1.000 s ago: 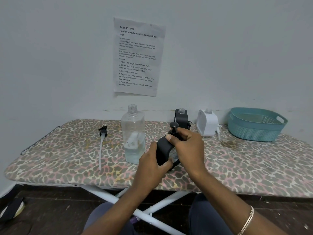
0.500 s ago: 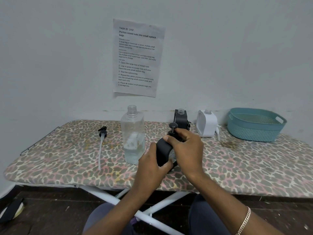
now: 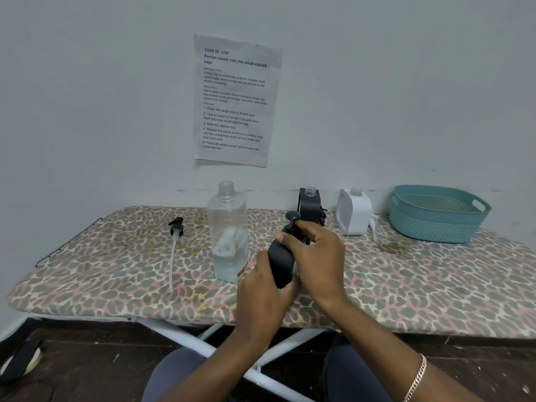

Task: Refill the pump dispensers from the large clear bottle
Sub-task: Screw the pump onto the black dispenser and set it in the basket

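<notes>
A black pump dispenser (image 3: 279, 262) is held tilted just above the leopard-print board (image 3: 116, 271). My left hand (image 3: 265, 288) grips its lower body. My right hand (image 3: 314, 253) is closed around its neck, just under the black pump head (image 3: 292, 216). The large clear bottle (image 3: 227, 236) stands uncapped to the left of my hands, roughly a third full. Its black pump with a long white tube (image 3: 175, 245) lies on the board further left. A second black dispenser (image 3: 310, 204) and a white dispenser (image 3: 353, 211) stand uncapped at the back.
A teal plastic basket (image 3: 438, 213) sits at the back right of the board. A printed sheet (image 3: 236, 100) hangs on the wall. A white pump piece (image 3: 373, 226) lies beside the white dispenser. The board's white legs (image 3: 179, 335) cross below.
My right hand has shifted slightly on the dispenser's neck and the dispenser has moved a little; both hands keep their grip. Nothing else on the board has moved.
</notes>
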